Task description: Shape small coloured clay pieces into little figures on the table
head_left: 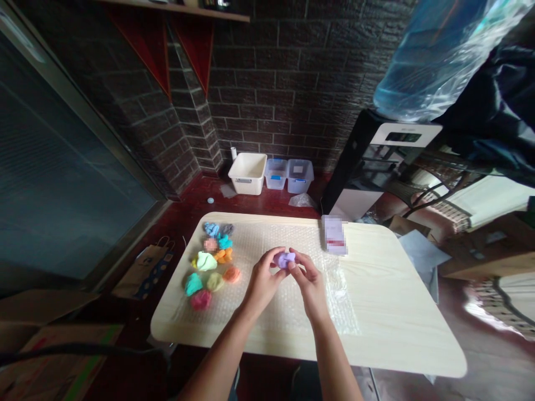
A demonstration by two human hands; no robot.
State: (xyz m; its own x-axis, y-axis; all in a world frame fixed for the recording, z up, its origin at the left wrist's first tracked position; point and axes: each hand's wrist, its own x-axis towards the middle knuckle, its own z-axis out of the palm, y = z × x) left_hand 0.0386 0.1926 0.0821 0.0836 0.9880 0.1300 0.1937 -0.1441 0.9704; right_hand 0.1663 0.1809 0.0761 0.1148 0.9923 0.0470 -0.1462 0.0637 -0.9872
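- My left grip [263, 274] is closed on the left side of a purple lump [285, 260], thumb and fingers bent round it.
- My right grip [309, 279] is closed on the same lump from the other side, its thumb pressed to the near face.
- The purple lump sits between my fingertips, held above a sheet of bubble wrap [267, 236], in front of me.
- The bubble wrap covers the left and middle of a pale wooden desk [401, 289] with rounded corners.
- To the left of my grip, well apart from it, soft-looking coloured lumps lie in a loose cluster. Nearest me is a red one [201, 300], with a turquoise one [193, 284], an olive one [214, 282] and a peach one [231, 274] just beyond.
- Farther up that cluster I see a pale green one [206, 261], an orange one [223, 255], a teal one [224, 241], a blue one [211, 229] and a grey one [228, 229].
- Near the desk's far edge, to the right of my grip, lies a pale lilac item [334, 234], too pixelated for me to make out.
- Past the desk, a white basket [249, 186] and two clear bins [276, 181] stand on the red floor [188, 203].
- On the right stands a water dispenser [353, 161] bearing a blue bottle [418, 67].
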